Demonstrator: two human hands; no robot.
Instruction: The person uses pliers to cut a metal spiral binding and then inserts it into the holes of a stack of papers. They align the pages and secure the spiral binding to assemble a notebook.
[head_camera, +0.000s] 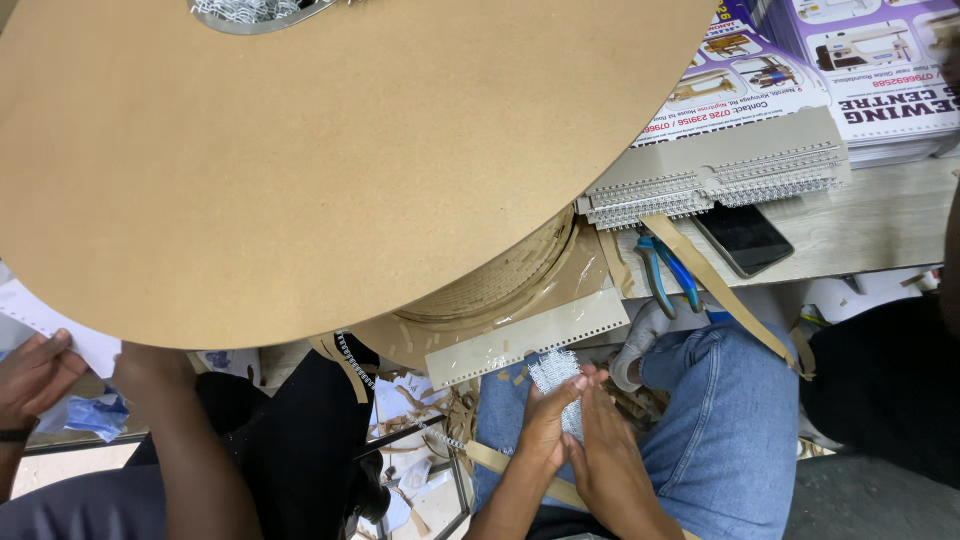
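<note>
Two hands meet low in the middle of the view, over a lap in blue denim jeans (730, 420): the left hand (545, 425) and the right hand (610, 455) press together around a short strip of silvery wire binding comb (556, 380), its looped metal teeth poking up above the fingertips. Both hands are clasped on that strip, left fingers curled at its edge, right palm flat against its side. Just above it a pale, translucent plastic strip (528, 338) with a row of tiny punched holes juts out at a slant. Filling the top of the view is a huge round cardboard disc (330, 160), matte brown and smooth, the flange of a spool whose core (505, 275) is wound with papery tan layers. On the pale wooden bench (880, 220), more lengths of wire comb (710, 185) lie on grey card, near blue-handled pliers (665, 270) and a dark, glossy phone (743, 238). Purple printed leaflets (800, 70) are stacked at the top right. At far left, another person's hand (35, 375) pinches white paper (60, 325).
</note>
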